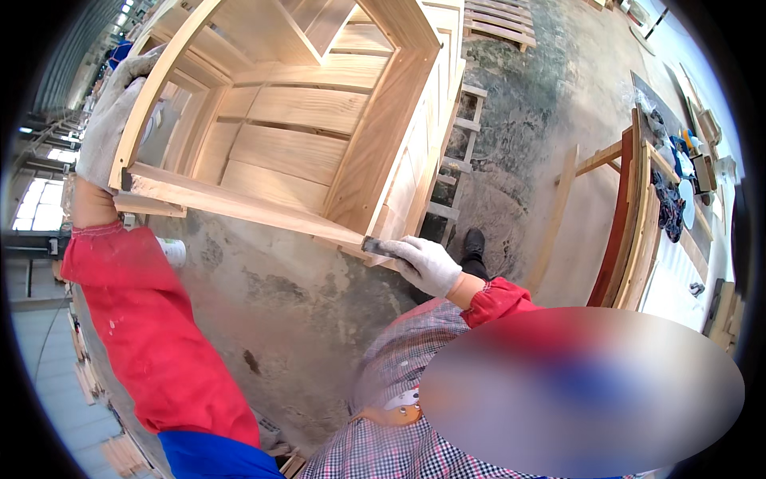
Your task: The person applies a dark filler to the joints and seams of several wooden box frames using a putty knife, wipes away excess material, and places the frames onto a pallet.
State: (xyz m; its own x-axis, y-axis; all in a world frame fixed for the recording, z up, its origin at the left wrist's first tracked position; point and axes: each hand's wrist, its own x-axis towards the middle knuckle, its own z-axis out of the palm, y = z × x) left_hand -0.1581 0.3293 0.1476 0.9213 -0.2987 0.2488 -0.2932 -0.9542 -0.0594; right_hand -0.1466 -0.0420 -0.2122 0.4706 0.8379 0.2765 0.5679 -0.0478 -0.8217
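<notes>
A bare wooden cabinet carcass (294, 110) with a slatted panel inside fills the upper left and middle. My right hand (431, 266), in a white glove, is closed on a small dark grey sanding block (381, 247). The block touches the near corner of the cabinet's front rail (247, 209). At the far left, my left hand (112, 132), in a dusty white glove, holds the cabinet's upright side rail, its fingers curled round the outer edge. Part of those fingers is hidden behind the wood.
Wooden pallets (504, 22) lie on the concrete floor beyond the cabinet. To the right stands a wooden bench (626, 215) with dark plastic bags (670, 203) and loose items. A white tub (171, 251) sits below my left forearm. A blurred oval covers the lower right.
</notes>
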